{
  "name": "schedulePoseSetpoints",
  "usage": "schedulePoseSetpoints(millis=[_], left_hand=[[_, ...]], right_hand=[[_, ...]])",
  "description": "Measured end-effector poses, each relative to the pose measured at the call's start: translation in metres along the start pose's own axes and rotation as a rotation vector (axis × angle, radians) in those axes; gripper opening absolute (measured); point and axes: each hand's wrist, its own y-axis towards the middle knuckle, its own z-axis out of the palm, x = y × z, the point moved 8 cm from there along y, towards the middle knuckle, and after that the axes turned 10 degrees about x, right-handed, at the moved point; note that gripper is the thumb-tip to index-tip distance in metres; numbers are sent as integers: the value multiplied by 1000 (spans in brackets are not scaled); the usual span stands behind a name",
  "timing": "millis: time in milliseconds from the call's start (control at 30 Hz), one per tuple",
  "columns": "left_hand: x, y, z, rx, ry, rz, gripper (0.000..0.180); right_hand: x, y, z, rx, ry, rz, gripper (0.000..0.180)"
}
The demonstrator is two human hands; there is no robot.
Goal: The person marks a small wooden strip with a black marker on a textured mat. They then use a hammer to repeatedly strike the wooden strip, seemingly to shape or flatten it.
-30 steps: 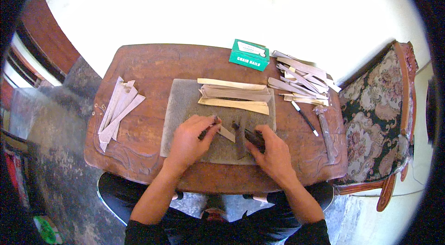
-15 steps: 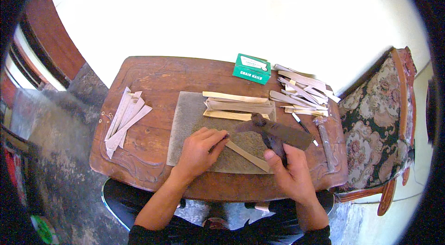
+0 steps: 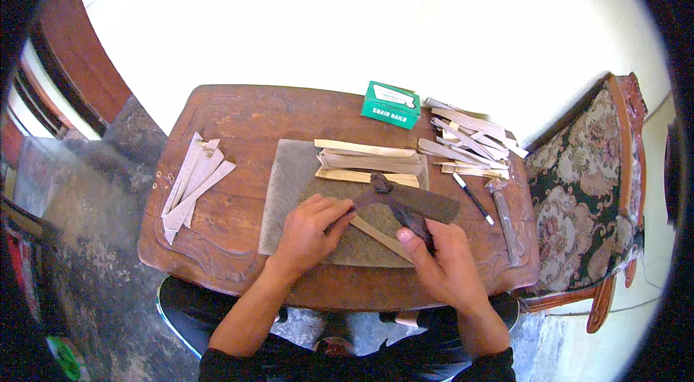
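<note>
My left hand (image 3: 309,232) is closed near the middle of a grey mat (image 3: 278,198), its thumb and fingers pinching the end of a thin pale wooden strip (image 3: 382,239). That strip slants down to the right across the mat; its far end is near my right hand. My right hand (image 3: 450,260) grips a dark tool (image 3: 426,203) by its black handle, with a broad, flat, brown-black part pointing right and a narrower end toward my left fingertips. I cannot tell the tool's exact kind. Several pale and grey strips (image 3: 369,161) lie stacked just behind it.
A carved wooden table (image 3: 231,216) bears everything. On its left is a fan of strips (image 3: 195,179); at the back right are a green box (image 3: 391,105) and a loose pile of strips (image 3: 470,140). A marker (image 3: 473,199) and a hammer (image 3: 504,223) lie right, beside a flowered chair (image 3: 578,187).
My right hand and the dark tool have moved left and slightly down, bringing the tool's narrow end closer to my left fingertips. My left hand stays on the strip.
</note>
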Motion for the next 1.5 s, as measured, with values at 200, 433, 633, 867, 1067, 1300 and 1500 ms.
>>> schedulePoseSetpoints(millis=[200,433,633,867,1067,1300,1500], left_hand=[[3,-1,1,-5,-20,1,19],[-1,1,-3,5,-1,-13,20],[4,0,0,36,-29,-53,16],[7,0,4,117,-3,-120,16],[6,-1,2,65,-33,-80,17],[3,-1,0,46,-32,-56,18],[0,2,1,13,-1,-12,18]], right_hand=[[37,-13,-29,-277,49,-194,29],[14,2,0,-53,-117,-69,33],[36,-6,-21,-191,-70,-204,34],[13,2,-7,-117,-45,-12,31],[24,-8,-15,-108,-15,6,31],[21,-1,-14,-88,-98,-36,32],[5,-1,-3,-95,-109,-41,30]])
